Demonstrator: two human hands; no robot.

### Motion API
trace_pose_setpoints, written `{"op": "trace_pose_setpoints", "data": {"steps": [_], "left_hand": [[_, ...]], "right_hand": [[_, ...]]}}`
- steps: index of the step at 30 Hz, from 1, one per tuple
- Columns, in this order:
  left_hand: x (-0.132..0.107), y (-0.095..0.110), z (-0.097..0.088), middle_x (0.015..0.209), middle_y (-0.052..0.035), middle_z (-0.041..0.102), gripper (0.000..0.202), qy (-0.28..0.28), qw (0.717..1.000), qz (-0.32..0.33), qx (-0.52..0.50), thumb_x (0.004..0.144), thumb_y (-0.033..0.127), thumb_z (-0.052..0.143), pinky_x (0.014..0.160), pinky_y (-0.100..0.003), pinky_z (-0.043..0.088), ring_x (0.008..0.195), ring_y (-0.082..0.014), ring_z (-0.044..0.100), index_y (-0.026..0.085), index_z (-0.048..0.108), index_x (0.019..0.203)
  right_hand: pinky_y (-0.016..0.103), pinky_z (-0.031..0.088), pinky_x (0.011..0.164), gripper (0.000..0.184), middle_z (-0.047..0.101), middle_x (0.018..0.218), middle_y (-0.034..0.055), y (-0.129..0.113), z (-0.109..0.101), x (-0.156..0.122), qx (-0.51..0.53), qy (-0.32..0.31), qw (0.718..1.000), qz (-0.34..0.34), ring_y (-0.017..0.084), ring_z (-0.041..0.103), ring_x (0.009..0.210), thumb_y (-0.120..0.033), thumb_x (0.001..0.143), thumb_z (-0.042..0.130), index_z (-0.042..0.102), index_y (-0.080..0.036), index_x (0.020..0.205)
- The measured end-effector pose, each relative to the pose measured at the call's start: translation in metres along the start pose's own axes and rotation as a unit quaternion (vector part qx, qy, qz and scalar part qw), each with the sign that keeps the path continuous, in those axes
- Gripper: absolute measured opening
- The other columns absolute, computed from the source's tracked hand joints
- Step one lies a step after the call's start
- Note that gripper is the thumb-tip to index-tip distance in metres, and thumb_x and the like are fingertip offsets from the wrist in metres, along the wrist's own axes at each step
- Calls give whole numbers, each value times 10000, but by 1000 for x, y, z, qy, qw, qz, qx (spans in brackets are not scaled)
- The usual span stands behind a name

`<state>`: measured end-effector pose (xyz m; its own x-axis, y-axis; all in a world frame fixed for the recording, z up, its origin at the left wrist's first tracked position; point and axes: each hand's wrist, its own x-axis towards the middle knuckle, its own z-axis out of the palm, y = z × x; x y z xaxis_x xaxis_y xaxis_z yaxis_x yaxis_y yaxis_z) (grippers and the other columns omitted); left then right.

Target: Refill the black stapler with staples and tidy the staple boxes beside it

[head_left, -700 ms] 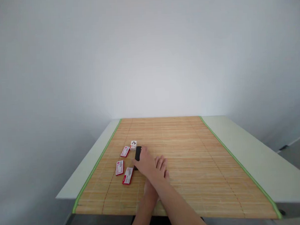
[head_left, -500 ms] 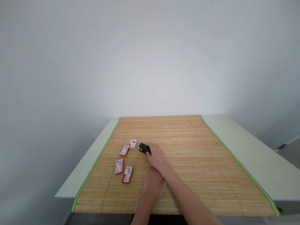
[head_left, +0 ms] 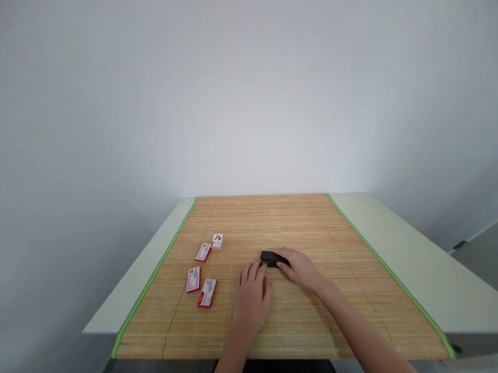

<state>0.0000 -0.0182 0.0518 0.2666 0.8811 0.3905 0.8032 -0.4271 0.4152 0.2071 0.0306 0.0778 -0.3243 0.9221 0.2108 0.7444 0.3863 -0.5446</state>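
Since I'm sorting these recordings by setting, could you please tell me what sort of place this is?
Probably an indoor tabletop workspace: a green-edged bamboo mat covers the middle of a white table, with a plain pale wall behind. Whether home or office, I cannot tell.

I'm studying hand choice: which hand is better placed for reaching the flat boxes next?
Probably the left hand, lying nearer the flat boxes; the right hand holds the black stapler.
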Motion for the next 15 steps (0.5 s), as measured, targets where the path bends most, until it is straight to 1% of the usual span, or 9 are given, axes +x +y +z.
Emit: {"op": "trace_pose_setpoints", "data": {"steps": [3, 6, 10, 12, 15], "left_hand": [[-3, 5, 4, 1548, -54, 488, 484, -10, 999, 21, 35, 1020, 246, 423, 1240, -593, 249, 1441, -305, 385, 279, 469, 1500], [-5, 8, 9, 1567, -54, 470, 516, -8, 999, 14, 44, 1022, 255, 407, 1245, -646, 200, 1446, -323, 384, 296, 423, 1535], [-6, 10, 12, 1544, -60, 499, 484, -2, 999, -4, 45, 1010, 268, 422, 1245, -690, 142, 1441, -342, 393, 305, 480, 1490], [-7, 10, 13, 1541, -57, 504, 467, -1, 999, -7, 43, 1004, 269, 432, 1241, -705, 118, 1442, -342, 393, 317, 503, 1463], [-7, 9, 13, 1566, -43, 479, 497, 1, 999, -15, 39, 998, 266, 435, 1235, -719, 95, 1454, -340, 381, 344, 468, 1488]], "right_hand": [[376, 473, 1054, 485, 690, 1333, 45, -1, -4, 2, 7, -11, 1000, -13, 237, 634, 1218, -196, 918, 557, 624, -302, 1387], [366, 478, 1027, 479, 700, 1311, 42, -3, -8, 7, 5, -20, 1000, -13, 238, 643, 1193, -196, 901, 587, 636, -306, 1365], [339, 491, 932, 307, 738, 1143, 56, -18, -6, 23, -26, -26, 999, -14, 236, 664, 1056, -253, 868, 683, 712, -250, 1174], [346, 475, 934, 236, 732, 1094, 64, -28, -4, 33, -42, -26, 998, -27, 240, 647, 1043, -258, 852, 712, 725, -234, 1087], [365, 457, 956, 212, 719, 1090, 70, -38, -10, 39, -44, -22, 998, -39, 250, 622, 1067, -253, 860, 707, 718, -234, 1071]]}}
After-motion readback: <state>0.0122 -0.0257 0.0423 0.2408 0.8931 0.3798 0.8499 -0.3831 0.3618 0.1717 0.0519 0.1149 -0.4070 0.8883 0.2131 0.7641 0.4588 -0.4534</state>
